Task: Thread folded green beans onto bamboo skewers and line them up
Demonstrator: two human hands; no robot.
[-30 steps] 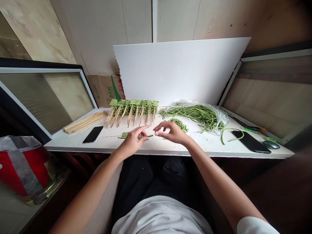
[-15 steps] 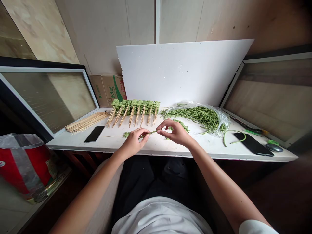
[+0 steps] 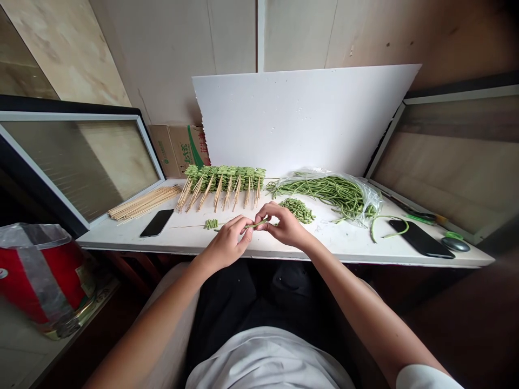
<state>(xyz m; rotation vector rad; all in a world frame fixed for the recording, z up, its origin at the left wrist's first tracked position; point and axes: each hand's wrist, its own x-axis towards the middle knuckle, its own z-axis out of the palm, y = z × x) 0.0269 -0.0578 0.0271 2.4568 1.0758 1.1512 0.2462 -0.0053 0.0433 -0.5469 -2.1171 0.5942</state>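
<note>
Near the front edge of the white table, my left hand and my right hand meet over a green bean. Fingers of both hands pinch it, one hand towards each end. Just left of my left hand lies a skewer with short bean pieces threaded on it. Behind my right hand is a heap of cut bean pieces. Farther back, finished bean skewers are stacked in a row, their bare sticks pointing towards me.
A clear plastic bag of long beans lies at the back right. Bare bamboo skewers and a phone are on the left. Another dark phone and a computer mouse sit at the right end. A white board stands behind.
My right hand has moved left and slightly down, closer to my left hand, uncovering the heap of cut pieces. Both hands still hold the bean.
</note>
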